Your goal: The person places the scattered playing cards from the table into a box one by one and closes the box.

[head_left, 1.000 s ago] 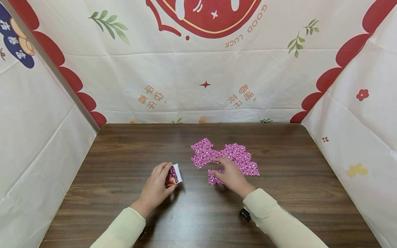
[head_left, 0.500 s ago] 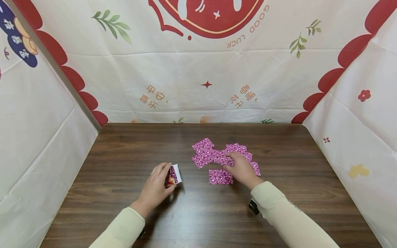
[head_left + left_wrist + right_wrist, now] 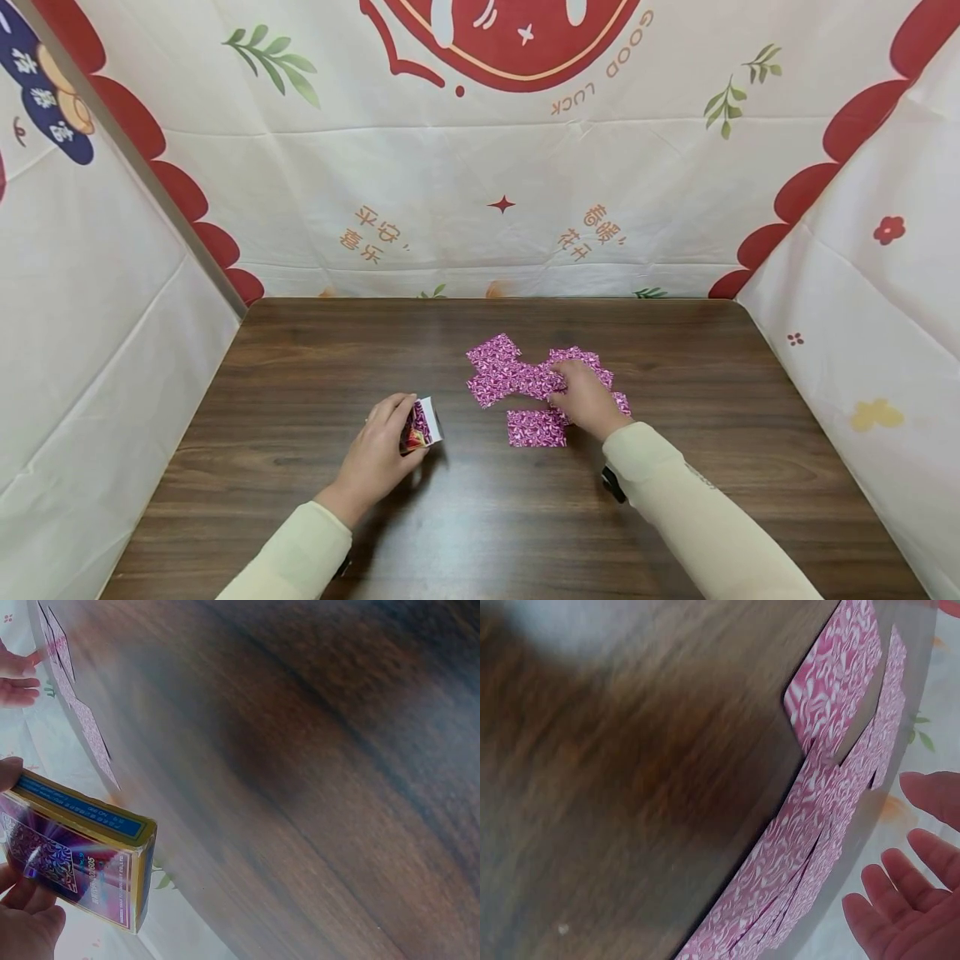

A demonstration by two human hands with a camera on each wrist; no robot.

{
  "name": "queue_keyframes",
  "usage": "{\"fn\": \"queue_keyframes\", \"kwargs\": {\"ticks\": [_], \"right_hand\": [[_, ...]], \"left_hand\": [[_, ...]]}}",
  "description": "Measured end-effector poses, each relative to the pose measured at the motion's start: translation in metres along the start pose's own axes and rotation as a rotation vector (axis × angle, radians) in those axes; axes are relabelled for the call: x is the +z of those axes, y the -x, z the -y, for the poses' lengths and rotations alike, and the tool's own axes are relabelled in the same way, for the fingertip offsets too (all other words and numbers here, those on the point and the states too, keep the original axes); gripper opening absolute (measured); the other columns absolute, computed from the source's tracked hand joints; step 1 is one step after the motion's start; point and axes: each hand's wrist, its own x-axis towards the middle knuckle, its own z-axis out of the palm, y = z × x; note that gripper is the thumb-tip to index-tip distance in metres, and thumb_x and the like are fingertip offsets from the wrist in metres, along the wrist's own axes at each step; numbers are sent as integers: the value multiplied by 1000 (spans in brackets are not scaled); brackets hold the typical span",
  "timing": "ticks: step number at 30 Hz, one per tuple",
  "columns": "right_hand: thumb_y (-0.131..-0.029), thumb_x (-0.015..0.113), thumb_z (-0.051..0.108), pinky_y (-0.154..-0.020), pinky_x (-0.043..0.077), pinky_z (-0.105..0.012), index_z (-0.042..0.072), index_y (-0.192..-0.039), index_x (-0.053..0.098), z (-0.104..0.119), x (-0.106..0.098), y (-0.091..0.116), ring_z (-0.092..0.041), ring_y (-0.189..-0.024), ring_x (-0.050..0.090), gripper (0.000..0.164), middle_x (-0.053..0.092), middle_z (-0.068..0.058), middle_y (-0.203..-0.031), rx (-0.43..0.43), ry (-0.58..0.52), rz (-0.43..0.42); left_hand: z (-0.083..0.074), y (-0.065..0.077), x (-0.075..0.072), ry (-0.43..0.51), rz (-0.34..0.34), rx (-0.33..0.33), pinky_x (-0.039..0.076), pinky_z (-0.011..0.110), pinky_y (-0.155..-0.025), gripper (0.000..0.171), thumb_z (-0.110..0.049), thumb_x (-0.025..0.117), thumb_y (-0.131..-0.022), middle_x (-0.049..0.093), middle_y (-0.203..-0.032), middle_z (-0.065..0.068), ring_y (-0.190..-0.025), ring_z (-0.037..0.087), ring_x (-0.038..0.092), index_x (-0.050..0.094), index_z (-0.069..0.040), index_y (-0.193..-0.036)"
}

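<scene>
While the right hand (image 3: 588, 400) partly hides cards (image 3: 536, 380), cloth (image 3: 450, 162) backs the table (image 3: 480, 517).

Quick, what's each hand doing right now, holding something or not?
Left hand: holding a small printed box.
Right hand: open, holding nothing, over the pink-and-white patterned cards.

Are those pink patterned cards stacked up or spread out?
Spread out: the pink cards lie overlapping on the table, edges at different angles.
</scene>
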Motion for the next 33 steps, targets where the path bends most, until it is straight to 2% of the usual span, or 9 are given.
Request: {"fn": "queue_keyframes", "kwargs": {"ticks": [8,18,23,30,33], "right_hand": [[-78,64,11,-98,30,-51,0,-126,48,-12,-4,-11,-39,-120,37,52,43,-23,-129,30,87,46],[-74,61,5,-101,24,-52,-2,-127,46,-26,-8,-24,-41,-126,28,56,37,-25,-134,21,146,128],[-74,63,8,-102,22,-53,-3,-127,46,-31,-8,-28,-43,-125,30,56,39,-25,-132,-6,151,150],[-74,67,20,-97,31,-54,-3,-125,48,-30,-3,-31,-43,-121,34,59,42,-25,-129,-22,141,166],[-73,69,23,-99,29,-50,-3,-123,50,-27,-1,-32,-41,-119,37,59,45,-24,-126,-35,151,161]], "left_hand": [[2,0,1,2,-22,16,44,40,-89,69,-20,79,-64,48,-120,9,-109,24,45,50,-2,-123],[3,-1,1,1,-34,29,44,39,-88,68,-18,79,-63,48,-119,9,-109,24,46,50,-3,-123],[1,-2,0,0,-28,24,44,40,-88,69,-19,80,-63,48,-118,9,-109,24,46,50,-2,-123],[0,-2,0,-4,-15,12,42,39,-91,71,-20,80,-63,48,-120,10,-110,24,45,49,-2,-124],[-1,-3,0,-1,-19,13,42,39,-91,71,-20,80,-62,48,-119,10,-110,25,45,49,-2,-124]]}}
